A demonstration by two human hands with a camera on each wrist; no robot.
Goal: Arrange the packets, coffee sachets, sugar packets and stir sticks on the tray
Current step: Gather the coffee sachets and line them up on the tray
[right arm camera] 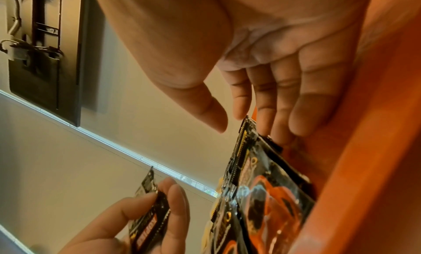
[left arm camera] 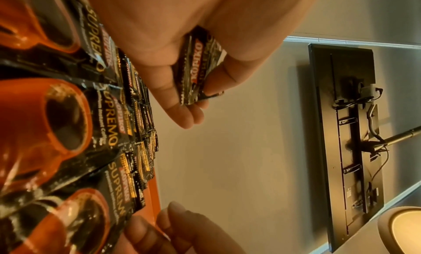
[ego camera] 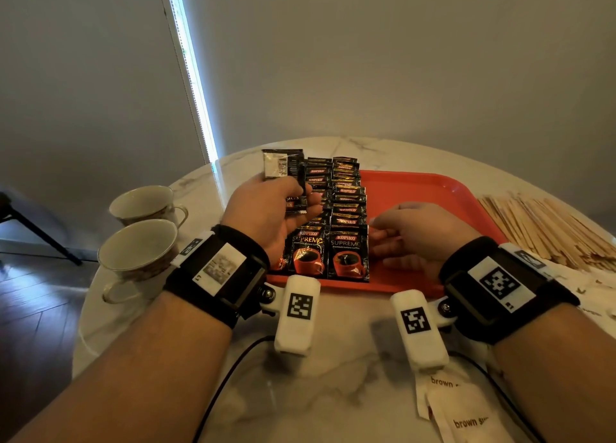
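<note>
Black Kopiko coffee sachets [ego camera: 346, 209] lie in overlapping rows on the left part of a red tray [ego camera: 416, 189]. My left hand [ego camera: 276, 205] hovers over the tray's left edge and grips a small stack of sachets [ego camera: 283, 164], pinched between thumb and fingers [left arm camera: 196, 67]. My right hand [ego camera: 416, 232] rests on the tray floor, its straight fingers [right arm camera: 262, 104] touching the right edge of the nearest sachets [right arm camera: 262, 194] and holding nothing. Wooden stir sticks [ego camera: 546, 229] lie heaped on the table to the right of the tray. White brown-sugar packets [ego camera: 460, 406] lie near the front edge.
Two empty cups [ego camera: 140, 249] stand on the marble table left of the tray, close to my left wrist. The right half of the tray floor is bare. Cables run across the table in front. A wall stands behind the round table.
</note>
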